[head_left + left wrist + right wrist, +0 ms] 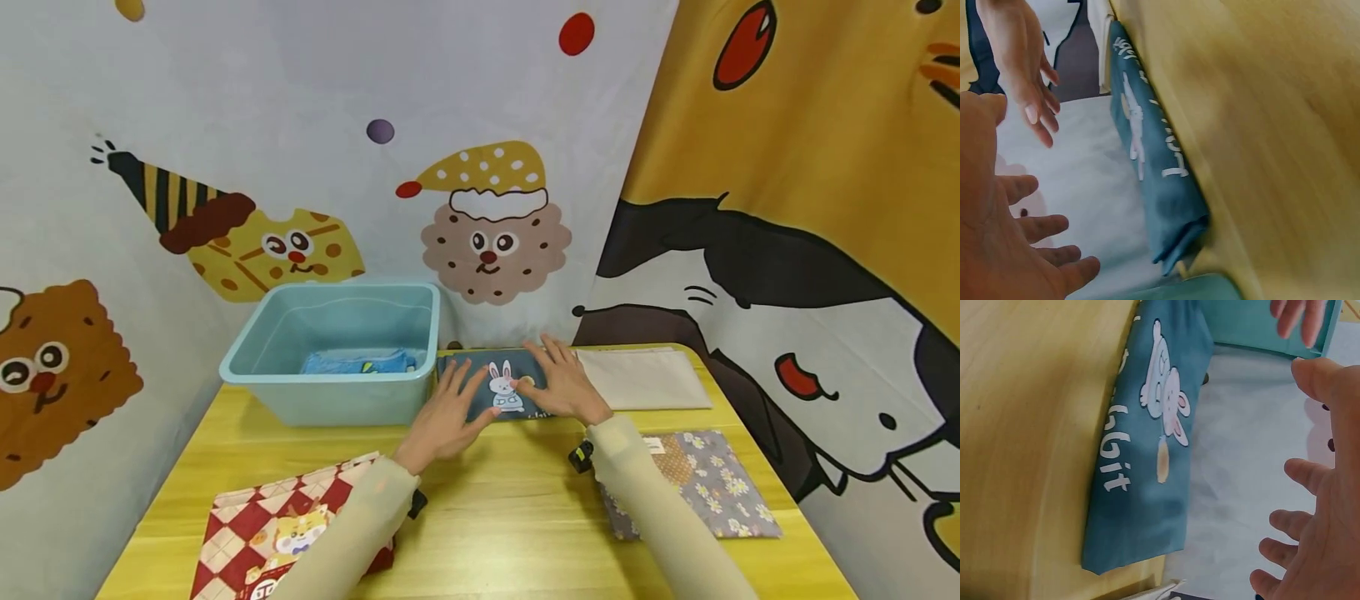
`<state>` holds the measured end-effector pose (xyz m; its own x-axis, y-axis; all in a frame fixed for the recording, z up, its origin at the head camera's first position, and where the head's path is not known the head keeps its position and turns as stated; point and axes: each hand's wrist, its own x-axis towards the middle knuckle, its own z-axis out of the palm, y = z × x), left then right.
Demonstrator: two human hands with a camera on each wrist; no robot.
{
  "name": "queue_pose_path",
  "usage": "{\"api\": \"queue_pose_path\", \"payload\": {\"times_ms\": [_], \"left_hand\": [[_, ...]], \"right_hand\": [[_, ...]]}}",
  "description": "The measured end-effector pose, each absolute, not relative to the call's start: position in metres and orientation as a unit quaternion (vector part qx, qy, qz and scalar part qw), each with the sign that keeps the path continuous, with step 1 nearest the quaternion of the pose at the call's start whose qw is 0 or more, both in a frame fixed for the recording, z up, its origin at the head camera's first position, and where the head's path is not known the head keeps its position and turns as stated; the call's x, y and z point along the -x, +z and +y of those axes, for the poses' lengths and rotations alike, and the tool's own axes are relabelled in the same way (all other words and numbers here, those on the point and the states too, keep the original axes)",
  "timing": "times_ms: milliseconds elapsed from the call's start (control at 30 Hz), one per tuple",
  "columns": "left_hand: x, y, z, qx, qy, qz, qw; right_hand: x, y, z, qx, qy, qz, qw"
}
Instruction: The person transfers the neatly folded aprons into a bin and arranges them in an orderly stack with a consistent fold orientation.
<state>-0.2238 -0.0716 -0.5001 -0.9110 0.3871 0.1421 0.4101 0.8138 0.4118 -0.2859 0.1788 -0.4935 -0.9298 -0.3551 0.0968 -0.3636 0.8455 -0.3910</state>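
A folded dark teal cloth [517,385] with a white rabbit and white lettering lies flat at the back of the table, right of the blue tub. My left hand [444,421] is over its left part, fingers spread. Over its right part is my right hand [564,383], fingers also spread and thumb pointing inward. Both wrist views show a gap between the hands and the teal cloth [1147,437]. Neither hand holds anything. In the left wrist view the cloth [1154,156] has its layered folded end toward the tub.
The light blue tub [337,400] stands at the back left with a blue folded cloth [356,362] inside. A beige folded cloth [645,379] lies at the back right, a grey daisy-print cloth [720,492] at the right, and a red checked cloth [247,533] at the front left.
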Motion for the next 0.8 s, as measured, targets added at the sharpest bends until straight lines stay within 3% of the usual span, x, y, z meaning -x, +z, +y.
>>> {"api": "queue_pose_path", "payload": {"times_ms": [300,800], "left_hand": [[0.238,-0.522,-0.074,0.183,-0.217,-0.958,-0.020],[0.250,-0.545,-0.067,0.161,-0.174,-0.970,-0.047]], "right_hand": [[0.291,-0.509,0.176,-0.203,0.197,-0.959,-0.031],[0.290,-0.534,0.169,-0.188,0.188,-0.960,-0.082]]}}
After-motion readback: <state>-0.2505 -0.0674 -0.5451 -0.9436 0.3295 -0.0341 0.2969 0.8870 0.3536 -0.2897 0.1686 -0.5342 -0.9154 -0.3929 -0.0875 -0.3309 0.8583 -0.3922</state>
